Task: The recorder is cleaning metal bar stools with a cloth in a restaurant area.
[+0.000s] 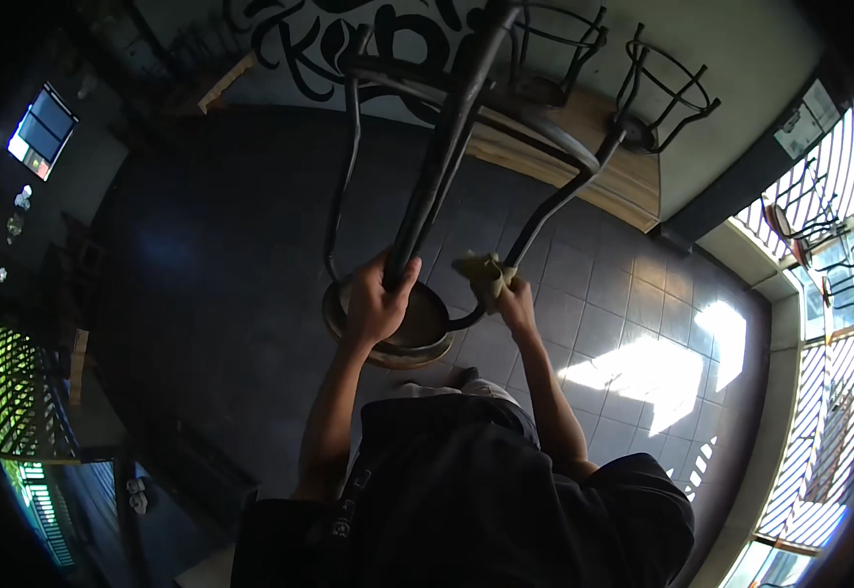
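A metal stool (439,165) is upside down in front of the person, with its round seat (421,316) low down and its dark legs pointing up and away. The left hand (380,306) is over the seat. Its fingers curl around one thick leg, and the thumb lies along the near side. The right hand (515,302) is just beside the seat, on its right. Its fingers are bunched on a yellowish cloth (487,270), which touches the low part of another leg (545,216). I cannot tell if the cloth goes all the way around.

Both arms reach forward from the dark shirt (447,480), with the hands a little apart. The left wrist is close to the edge of the seat.

Dark floor tiles (251,225) spread out on both sides of the stool. A bright patch of sun (643,377) lies on the right. Past the legs is the edge of a wooden bench (633,181) by the wall. Two more stools sit upside down there, one near the middle (542,90) and one farther right (635,132).
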The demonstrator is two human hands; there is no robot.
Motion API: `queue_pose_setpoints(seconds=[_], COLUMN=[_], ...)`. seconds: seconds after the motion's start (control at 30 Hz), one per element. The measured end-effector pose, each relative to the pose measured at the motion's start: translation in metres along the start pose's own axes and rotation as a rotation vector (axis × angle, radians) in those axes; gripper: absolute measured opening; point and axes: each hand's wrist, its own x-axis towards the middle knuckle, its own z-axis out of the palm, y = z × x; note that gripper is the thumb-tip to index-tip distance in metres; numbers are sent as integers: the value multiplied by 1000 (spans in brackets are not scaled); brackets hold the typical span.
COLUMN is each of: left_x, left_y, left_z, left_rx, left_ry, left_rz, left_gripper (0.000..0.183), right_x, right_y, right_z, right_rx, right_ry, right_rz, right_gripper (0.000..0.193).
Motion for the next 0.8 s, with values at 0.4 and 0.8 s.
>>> queue_pose_setpoints(seconds=[0.4,0.8], left_x=[-18,-7], left_y=[-49,-33], left_z=[15,22], left_rx=[36,16], left_ry=[228,175], left_rz=[-303,-331], left_gripper=[38,40], right_x=[49,24], right_y=[-93,-31], right_z=[-4,-17], right_rx=[301,15], right_ry=[3,-240], right_rz=[-392,-112], right_gripper=[24,45])
